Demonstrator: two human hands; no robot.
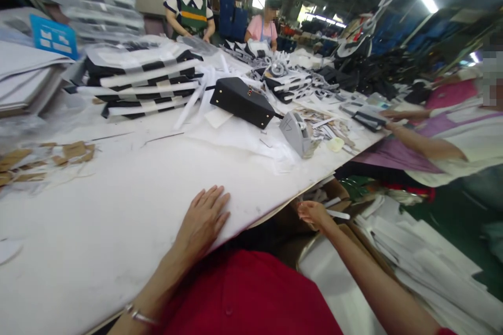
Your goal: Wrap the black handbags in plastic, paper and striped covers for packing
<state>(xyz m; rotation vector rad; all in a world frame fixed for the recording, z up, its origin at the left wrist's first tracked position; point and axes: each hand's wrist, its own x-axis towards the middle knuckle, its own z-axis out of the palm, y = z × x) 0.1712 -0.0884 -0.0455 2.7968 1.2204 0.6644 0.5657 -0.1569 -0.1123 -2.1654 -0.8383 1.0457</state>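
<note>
My left hand (206,214) lies flat on the white tabletop (129,214) near its front edge, fingers stretched out, with nothing in it. Past the table edge on the right, my right hand (312,213) hangs low over a cardboard box (341,191) with scraps in it. Its fingers are drawn together, and whatever they may hold is too small to make out. Farther up the table, a black handbag (241,100) rests on its side with metal studs on its base showing. Beside it sits a grey tape dispenser-like object (294,133) with dark writing.
Stacked black-and-white wrapped bags (149,81) stand at the back left. Brown paper scraps (74,152) lie at left. White sheets (424,256) fill the floor area at right. A person (444,136) works at the right edge; two more people stand across the table.
</note>
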